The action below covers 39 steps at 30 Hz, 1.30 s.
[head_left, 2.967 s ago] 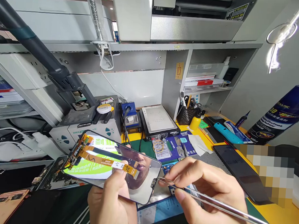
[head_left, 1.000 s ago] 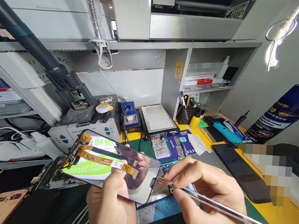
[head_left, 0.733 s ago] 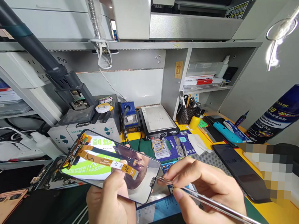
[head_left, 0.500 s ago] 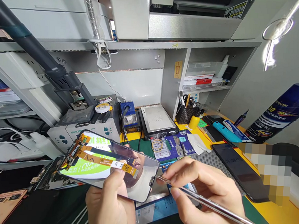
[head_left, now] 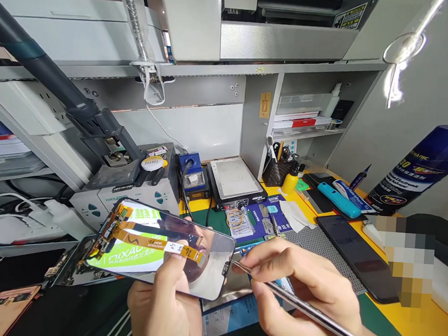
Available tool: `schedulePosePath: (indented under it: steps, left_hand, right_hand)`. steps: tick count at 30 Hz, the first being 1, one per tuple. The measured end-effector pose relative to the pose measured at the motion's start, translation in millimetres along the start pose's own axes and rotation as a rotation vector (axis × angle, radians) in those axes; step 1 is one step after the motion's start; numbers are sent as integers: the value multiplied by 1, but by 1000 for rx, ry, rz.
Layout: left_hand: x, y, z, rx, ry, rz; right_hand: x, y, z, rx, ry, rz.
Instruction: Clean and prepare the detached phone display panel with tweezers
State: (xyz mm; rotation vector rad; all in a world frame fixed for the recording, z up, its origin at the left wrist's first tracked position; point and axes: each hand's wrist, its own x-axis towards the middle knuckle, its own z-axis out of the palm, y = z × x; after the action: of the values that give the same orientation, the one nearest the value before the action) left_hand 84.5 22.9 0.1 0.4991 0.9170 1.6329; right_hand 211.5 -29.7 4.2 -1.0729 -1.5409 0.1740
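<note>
My left hand [head_left: 172, 297] holds a phone screen [head_left: 214, 244] from below, its mirror-like back turned up and tilted. The thumb presses on an orange ribbon cable [head_left: 144, 239] that lies across this back. At the screen's left end sits a small circuit board [head_left: 108, 229]. In my right hand [head_left: 296, 280], thumb and fingers pinch a slim, shiny metal tool [head_left: 321, 318]. Its thin tip is at the small notch [head_left: 225, 268] in the screen's right end; whether it touches cannot be made out. Below lies a silvery sheet [head_left: 234, 286] on a blue printed packet [head_left: 229, 314].
A heating plate [head_left: 236, 179] stands behind the hands. On the right lie a dark phone [head_left: 352, 248], a turquoise-handled tool [head_left: 339, 199] and a large spray can [head_left: 419, 166]. Opened phone parts [head_left: 11, 301] lie at the left. A white string [head_left: 404, 52] hangs at upper right.
The screen has tilted a little, so its reflection has shifted. My right hand has turned the tool slightly steeper, its rear end moving left. The tip stays near the notch.
</note>
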Motion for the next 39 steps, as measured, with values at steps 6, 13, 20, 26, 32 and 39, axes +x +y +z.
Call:
schedulePosePath:
  steps: [6, 13, 20, 26, 32, 39]
  left_hand:
    - [1, 1, 0, -54, 50, -5]
    - [2, 5, 0, -50, 24, -34]
    - [1, 5, 2, -60, 61, -36]
    - [3, 5, 3, -43, 61, -72]
    - [5, 2, -2, -66, 106, -117]
    - [4, 3, -1, -41, 106, -123]
  right_hand:
    - [-7, 6, -1, 171, -71, 155]
    - [-4, 3, -1, 252, -64, 206]
    - [-1, -1, -1, 87, -7, 88]
    - [0, 1, 3, 20, 27, -41]
    - [-5, 4, 2, -40, 23, -108]
    - [-17, 11, 2, -26, -9, -123]
